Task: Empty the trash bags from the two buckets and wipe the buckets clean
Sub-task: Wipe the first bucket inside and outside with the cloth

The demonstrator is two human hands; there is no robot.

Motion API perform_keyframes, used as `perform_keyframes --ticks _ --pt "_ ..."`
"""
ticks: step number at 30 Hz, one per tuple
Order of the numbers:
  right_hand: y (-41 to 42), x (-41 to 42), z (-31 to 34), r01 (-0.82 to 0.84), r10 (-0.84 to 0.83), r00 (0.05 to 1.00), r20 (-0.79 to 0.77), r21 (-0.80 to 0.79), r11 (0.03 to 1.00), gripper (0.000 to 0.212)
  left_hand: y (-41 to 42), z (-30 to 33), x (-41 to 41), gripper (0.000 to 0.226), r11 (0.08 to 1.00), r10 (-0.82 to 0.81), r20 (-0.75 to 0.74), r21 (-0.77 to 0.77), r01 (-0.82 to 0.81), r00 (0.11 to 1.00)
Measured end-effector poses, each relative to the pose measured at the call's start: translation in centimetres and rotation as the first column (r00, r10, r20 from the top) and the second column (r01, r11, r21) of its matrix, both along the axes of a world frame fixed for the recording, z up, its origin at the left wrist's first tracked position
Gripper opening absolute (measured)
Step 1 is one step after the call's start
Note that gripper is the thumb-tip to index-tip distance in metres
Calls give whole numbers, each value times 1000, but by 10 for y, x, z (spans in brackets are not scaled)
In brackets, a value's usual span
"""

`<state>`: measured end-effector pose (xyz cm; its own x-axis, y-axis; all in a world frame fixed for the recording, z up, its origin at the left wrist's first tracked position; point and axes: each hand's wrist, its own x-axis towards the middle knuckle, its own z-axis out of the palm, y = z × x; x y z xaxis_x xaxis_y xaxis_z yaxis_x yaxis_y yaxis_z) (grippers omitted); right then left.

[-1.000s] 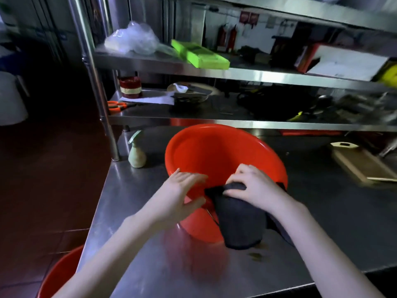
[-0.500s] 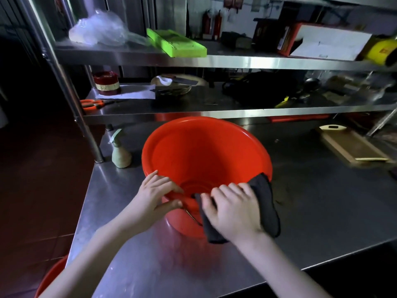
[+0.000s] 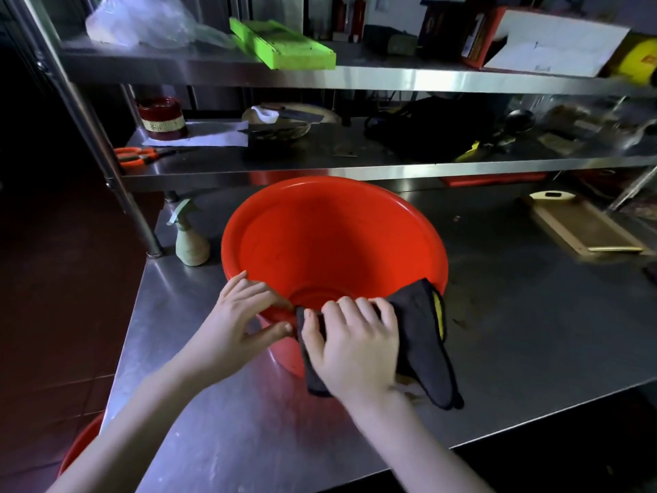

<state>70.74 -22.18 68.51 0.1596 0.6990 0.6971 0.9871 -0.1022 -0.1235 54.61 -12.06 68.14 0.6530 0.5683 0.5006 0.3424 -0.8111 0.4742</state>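
While left hand [image 3: 241,322] pinches bucket [image 3: 334,243] rim, right hand [image 3: 355,350] has slid cloth [image 3: 433,361] (clutched against rim) leftward

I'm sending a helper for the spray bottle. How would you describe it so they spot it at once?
On the steel table, look just left of the red bucket, by the shelf post. The spray bottle stands upright there. It is small and beige with a pale trigger top, the only bottle on the tabletop.

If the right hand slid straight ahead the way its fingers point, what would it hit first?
Probably the red bucket, its inner wall: the right hand, on the dark cloth at the near rim, points into its mouth. Depth is unclear.
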Motion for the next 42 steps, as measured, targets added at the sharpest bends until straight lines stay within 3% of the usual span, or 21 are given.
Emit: perform_keyframes --ticks 4,7,10,15,18,22,24,29,33,36,40,42 --pt "-5 106 12 -214 228 970 79 -159 964 33 -1 4 1 32 997 -17 17 -73 18 1000" --pt "-2 158 21 -197 187 980 -66 -215 957 35 -6 2 2 29 997 8 41 -72 -5 999" --pt "-3 121 10 -83 68 985 -158 -89 993 30 -7 0 0 28 998 27 60 -62 -24 998" --pt "5 -2 -1 107 -107 992 -67 1 994 30 -2 3 1 26 999 26 -7 -38 -26 1000" --pt "5 1 3 -26 27 1000 9 -31 999 33 -2 4 -6 33 999 -16 -36 -44 14 999" --pt "5 96 19 -270 302 950 74 -285 920 25 9 14 -31 41 998 -60 -74 -29 58 995" --pt "17 133 30 -302 335 942 19 -383 873 27 21 24 -54 37 995 -80 -119 -62 73 990" --pt "38 86 22 -251 220 961 -166 -192 949 29 24 46 -90 26 996 60 -182 -58 -71 982" --pt "34 -24 8 -164 160 980 -117 -31 986 27 -9 28 -68 42 984 173 -175 85 -160 969" --pt "32 -49 4 -267 267 964 -7 -45 963 32 -9 8 -72 48 973 225 -107 80 -217 968" --pt "59 38 17 -397 410 911 38 -185 899 31 -1 2 -67 51 969 240 -64 84 -234 969" --pt "78 83 25 -388 393 918 -46 -299 872 36 0 0 -62 50 963 261 -46 81 -257 964"
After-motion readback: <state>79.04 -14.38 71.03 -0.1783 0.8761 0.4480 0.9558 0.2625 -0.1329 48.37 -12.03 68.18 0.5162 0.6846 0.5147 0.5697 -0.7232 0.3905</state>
